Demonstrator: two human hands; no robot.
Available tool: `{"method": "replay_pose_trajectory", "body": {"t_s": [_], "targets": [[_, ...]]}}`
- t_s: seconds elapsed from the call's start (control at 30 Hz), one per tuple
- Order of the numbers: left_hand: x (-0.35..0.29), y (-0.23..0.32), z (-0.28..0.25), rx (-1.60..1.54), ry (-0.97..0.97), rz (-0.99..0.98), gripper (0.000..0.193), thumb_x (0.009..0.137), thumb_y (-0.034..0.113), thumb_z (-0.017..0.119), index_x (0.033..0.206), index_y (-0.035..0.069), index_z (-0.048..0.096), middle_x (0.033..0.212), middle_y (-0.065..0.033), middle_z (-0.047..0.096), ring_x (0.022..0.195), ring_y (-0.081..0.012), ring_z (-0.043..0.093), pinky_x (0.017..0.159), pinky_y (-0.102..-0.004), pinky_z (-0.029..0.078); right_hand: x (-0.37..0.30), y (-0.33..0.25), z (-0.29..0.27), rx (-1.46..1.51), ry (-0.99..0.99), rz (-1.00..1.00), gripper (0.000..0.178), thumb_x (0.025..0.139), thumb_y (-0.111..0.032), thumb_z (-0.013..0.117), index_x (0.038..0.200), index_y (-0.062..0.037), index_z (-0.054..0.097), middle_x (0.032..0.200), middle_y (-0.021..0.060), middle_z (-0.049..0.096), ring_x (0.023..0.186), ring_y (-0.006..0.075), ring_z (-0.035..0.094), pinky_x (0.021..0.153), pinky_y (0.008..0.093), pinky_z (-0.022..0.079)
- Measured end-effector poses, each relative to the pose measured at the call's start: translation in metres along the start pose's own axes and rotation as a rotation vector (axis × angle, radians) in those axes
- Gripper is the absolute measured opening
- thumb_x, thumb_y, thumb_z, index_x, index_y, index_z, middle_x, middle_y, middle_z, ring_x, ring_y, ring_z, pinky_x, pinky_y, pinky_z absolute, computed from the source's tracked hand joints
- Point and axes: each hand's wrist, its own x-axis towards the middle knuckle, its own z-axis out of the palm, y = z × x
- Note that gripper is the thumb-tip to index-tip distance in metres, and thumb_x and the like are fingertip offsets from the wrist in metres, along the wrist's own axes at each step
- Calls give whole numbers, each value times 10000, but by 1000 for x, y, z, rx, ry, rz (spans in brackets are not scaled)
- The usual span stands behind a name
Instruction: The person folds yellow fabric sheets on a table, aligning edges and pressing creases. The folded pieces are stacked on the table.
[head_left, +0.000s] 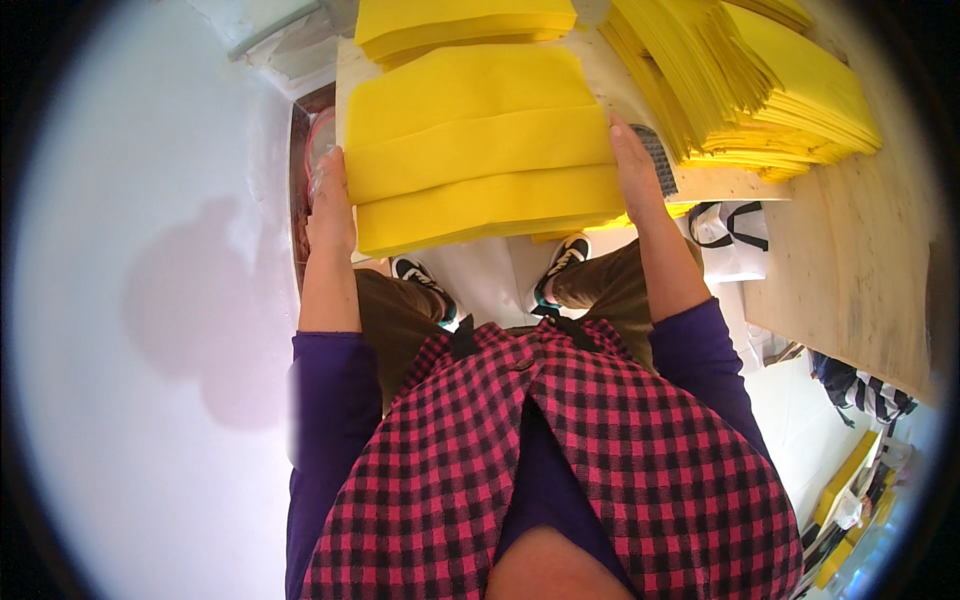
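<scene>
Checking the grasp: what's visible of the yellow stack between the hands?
The stack is bright yellow, roughly rectangular: thin, matte, fabric-like sheets. Two crosswise lines, steps or folds, cross its top; layered edges show nearest the wearer. It lies roughly level, left hand and right hand against its sides. Its underside is hidden.

And looking now, no lettering, number or sign can be read anywhere: not on the yellow stack (480,145), not on the white bag (738,262).
</scene>
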Motion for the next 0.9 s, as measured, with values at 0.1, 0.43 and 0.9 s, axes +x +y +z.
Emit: {"method": "replay_pose_trajectory", "body": {"t_s": [0.1, 0.43, 0.9], "targets": [[0, 3, 0, -20, 24, -3, 662, 995, 474, 305, 1452, -1, 248, 1497, -151, 295, 1373, -227, 301, 1113, -322, 231, 2, 3, 1, 25, -22, 2, 602, 965, -448, 463, 1387, -22, 411, 1403, 175, 436, 1314, 250, 394, 1076, 308, 281], [4, -5, -6, -90, 63, -26, 669, 999, 479, 295, 1462, 2, 220, 1518, -166, 240, 1392, -253, 262, 1124, -342, 212, -3, -3, 4, 37, -31, 23, 613, 964, -445, 468, 1396, -16, 393, 1408, 176, 428, 1310, 254, 397, 1076, 311, 286], [0, -1, -9, -99, 84, -55, 701, 995, 517, 265, 1462, -3, 214, 1498, -150, 296, 1378, -241, 296, 1126, -343, 211, 1, 6, 3, 50, -15, 39, 551, 985, -391, 439, 1371, 2, 427, 1391, 144, 447, 1278, 218, 417, 1059, 305, 303]]}}
